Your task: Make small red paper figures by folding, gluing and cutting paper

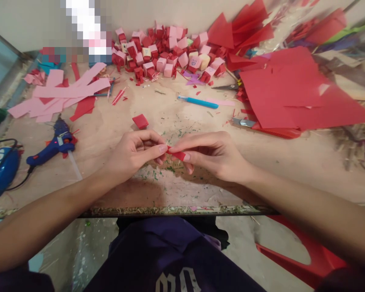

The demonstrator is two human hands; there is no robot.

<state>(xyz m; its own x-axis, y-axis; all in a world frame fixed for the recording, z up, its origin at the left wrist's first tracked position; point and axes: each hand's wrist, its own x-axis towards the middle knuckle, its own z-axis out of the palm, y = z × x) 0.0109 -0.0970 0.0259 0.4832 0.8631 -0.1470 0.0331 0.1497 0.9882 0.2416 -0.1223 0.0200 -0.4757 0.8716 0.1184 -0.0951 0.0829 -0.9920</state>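
My left hand (134, 154) and my right hand (214, 154) meet over the near middle of the wooden table (115, 194). Both pinch a small red paper strip (177, 154) between thumb and fingertips, one at each end. A small red folded square (140, 121) lies on the table just beyond my left hand. A large heap of little red and pink paper boxes (167, 50) is piled at the back against the wall.
A blue glue gun (53, 144) and a blue device (1, 168) lie at the left. Pink paper strips (57, 95) lie back left. Red paper sheets (292, 93) cover the right, with scissors (228, 86), a knife (245, 122) and a blue pen (197, 101) nearby.
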